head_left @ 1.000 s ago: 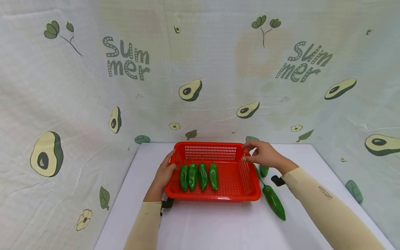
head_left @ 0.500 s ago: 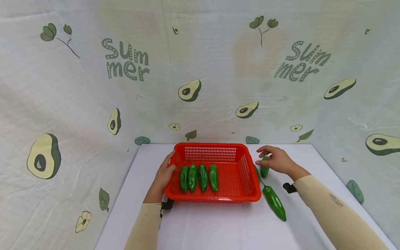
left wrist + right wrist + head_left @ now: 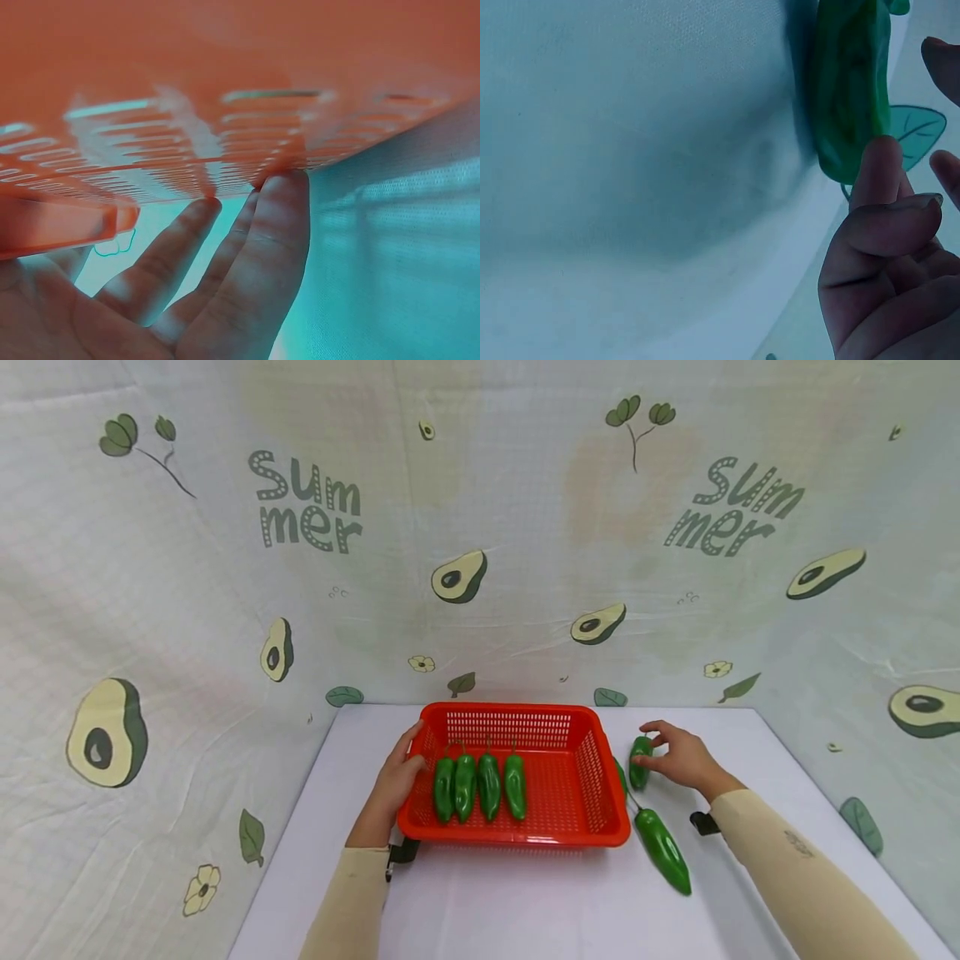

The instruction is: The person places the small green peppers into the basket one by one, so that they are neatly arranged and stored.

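Note:
Several green chili peppers (image 3: 489, 787) lie side by side in the left half of a red plastic basket (image 3: 513, 839). My left hand (image 3: 393, 781) holds the basket's left side, thumb over the rim; in the left wrist view its fingers (image 3: 247, 262) touch the slotted outer wall. My right hand (image 3: 682, 760) is at another green chili pepper (image 3: 640, 764) on the table, right of the basket. In the right wrist view one fingertip (image 3: 881, 154) meets the lower end of that pepper (image 3: 851, 90), while the other fingers stand apart from it.
One more long green pepper (image 3: 663, 852) lies at the table's front right, stem toward the basket. Another pepper (image 3: 620, 774) shows partly behind the basket's right wall. A printed cloth (image 3: 525, 527) closes off the back and sides of the white table (image 3: 510, 902).
My right hand has moved from over the basket's right rim, rightward and down to the pepper beside it. My left hand stays on the basket.

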`<state>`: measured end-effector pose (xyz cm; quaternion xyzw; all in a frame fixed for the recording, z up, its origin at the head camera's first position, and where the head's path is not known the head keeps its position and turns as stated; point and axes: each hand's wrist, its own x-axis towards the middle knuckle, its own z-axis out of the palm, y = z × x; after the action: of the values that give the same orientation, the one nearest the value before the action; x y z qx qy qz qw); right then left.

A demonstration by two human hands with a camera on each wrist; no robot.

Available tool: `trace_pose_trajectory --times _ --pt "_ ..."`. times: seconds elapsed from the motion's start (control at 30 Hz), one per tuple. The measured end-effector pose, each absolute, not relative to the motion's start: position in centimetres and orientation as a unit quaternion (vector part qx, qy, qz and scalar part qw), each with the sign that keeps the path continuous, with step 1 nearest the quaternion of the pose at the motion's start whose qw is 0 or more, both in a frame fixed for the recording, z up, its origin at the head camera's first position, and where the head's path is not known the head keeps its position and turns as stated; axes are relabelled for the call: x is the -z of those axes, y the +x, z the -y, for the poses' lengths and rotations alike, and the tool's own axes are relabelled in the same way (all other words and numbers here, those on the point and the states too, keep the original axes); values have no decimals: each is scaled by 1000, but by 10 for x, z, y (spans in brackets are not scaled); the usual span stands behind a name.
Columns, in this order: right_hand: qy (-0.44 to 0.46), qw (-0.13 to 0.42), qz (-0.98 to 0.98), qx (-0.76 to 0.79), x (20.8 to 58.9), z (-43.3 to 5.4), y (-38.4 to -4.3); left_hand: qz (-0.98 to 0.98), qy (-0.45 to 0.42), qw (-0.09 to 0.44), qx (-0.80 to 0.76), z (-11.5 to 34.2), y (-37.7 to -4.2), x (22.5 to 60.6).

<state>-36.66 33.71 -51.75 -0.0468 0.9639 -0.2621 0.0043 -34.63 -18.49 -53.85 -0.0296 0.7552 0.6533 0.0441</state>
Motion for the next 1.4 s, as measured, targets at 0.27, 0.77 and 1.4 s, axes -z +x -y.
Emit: trace_pose_trajectory --times 0.27,0.77,1.4 --pt "-27 10 -967 252 529 -345 -372 -741 -26 54 -668 182 -346 539" --pt "-10 90 -943 319 528 -344 -378 -745 -21 48 -665 181 -345 536" --pt "0 115 -926 359 538 -340 -383 -747 -30 52 -662 185 -346 536"
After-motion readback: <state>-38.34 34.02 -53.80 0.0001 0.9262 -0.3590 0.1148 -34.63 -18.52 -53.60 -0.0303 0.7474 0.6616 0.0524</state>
